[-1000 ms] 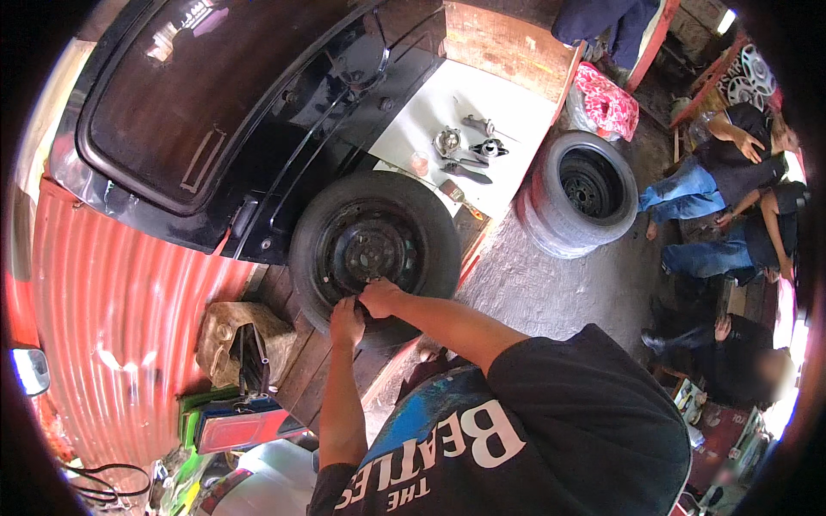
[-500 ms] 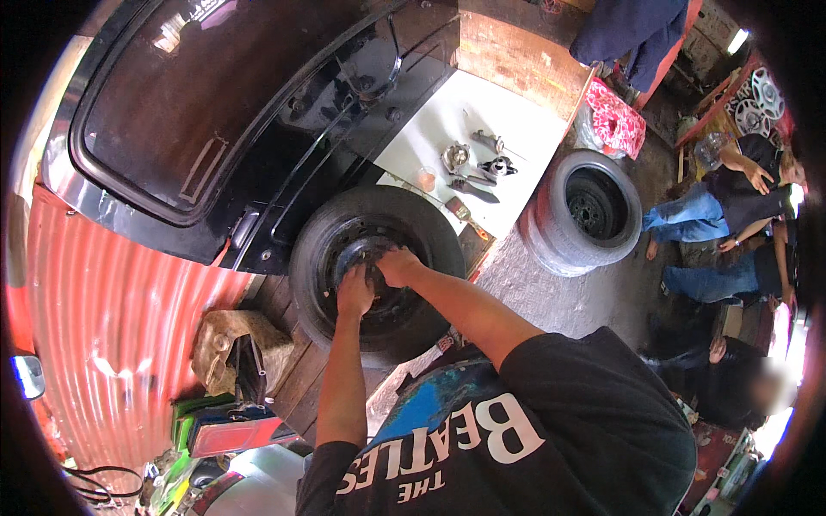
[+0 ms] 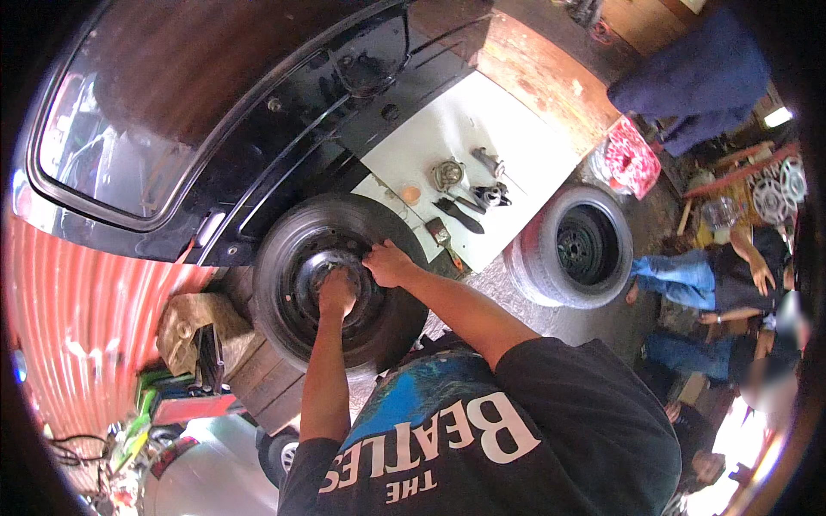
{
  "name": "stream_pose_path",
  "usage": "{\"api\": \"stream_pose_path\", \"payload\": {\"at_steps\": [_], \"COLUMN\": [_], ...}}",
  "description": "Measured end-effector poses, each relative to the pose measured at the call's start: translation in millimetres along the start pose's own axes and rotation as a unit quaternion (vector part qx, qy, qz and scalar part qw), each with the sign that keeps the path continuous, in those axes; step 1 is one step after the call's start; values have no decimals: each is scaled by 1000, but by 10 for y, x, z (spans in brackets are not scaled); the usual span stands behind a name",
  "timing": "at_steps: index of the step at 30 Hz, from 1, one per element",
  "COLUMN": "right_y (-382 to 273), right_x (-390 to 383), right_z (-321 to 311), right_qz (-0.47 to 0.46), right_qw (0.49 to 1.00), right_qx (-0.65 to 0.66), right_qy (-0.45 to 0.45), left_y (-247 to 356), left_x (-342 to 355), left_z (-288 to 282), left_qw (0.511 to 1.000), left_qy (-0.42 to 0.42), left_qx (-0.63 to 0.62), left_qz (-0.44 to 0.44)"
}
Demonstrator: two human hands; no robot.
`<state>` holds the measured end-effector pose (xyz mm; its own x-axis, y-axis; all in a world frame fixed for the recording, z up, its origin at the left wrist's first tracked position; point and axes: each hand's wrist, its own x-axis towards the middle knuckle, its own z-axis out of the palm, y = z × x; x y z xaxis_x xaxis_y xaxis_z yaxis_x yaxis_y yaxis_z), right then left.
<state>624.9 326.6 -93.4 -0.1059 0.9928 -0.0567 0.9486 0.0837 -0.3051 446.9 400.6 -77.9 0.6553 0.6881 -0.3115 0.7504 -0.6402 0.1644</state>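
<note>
A black tyre (image 3: 277,316) mounted on a dark steel rim (image 3: 303,277) is in front of me, beside a dark vehicle. My left hand (image 3: 336,291) reaches into the middle of the rim; its fingers point into the hub and are mostly hidden. At the rim's right edge, where it meets the tyre, my right hand (image 3: 389,263) is closed with its fingers curled on the wheel. Any small part under either hand is too hidden to make out.
A white board (image 3: 495,129) beyond the wheel carries metal parts (image 3: 447,175), a paintbrush (image 3: 440,234) and a small cup (image 3: 409,195). Stacked tyres (image 3: 575,249) stand to the right. A dark vehicle door (image 3: 284,129) rises at upper left. Other people (image 3: 731,284) are at far right.
My right hand has moved from the hub out to the rim's right edge. The left hand stays at the hub, reaching inward. My view has shifted, so the wheel appears further left.
</note>
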Motion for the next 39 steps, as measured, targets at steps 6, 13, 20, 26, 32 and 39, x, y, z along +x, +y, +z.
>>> {"api": "stream_pose_path", "payload": {"at_steps": [6, 13, 20, 26, 32, 39], "right_y": [322, 807, 1583, 1512, 1315, 1499], "right_x": [-68, -380, -649, -732, -751, -760], "right_z": [-165, -110, 312, 545, 800, 1040], "right_qz": [-68, -49, 221, 363, 417, 411], "right_qw": [989, 967, 969, 925, 903, 909], "right_qx": [133, 157, 111, -7, -16, 67], "right_qy": [-6, 195, -10, -112, -99, -18], "left_y": [605, 1118, 1321, 1320, 1303, 1071], "left_x": [252, 333, 332, 317, 258, 345], "left_z": [39, 46, 109, 109, 45, -77], "left_qw": [995, 993, 988, 990, 989, 991], "left_qy": [76, 102, 134, 106, 115, 116], "left_qx": [-59, -63, -68, -65, -69, -66], "left_qz": [6, 3, -27, -62, -59, -19]}}
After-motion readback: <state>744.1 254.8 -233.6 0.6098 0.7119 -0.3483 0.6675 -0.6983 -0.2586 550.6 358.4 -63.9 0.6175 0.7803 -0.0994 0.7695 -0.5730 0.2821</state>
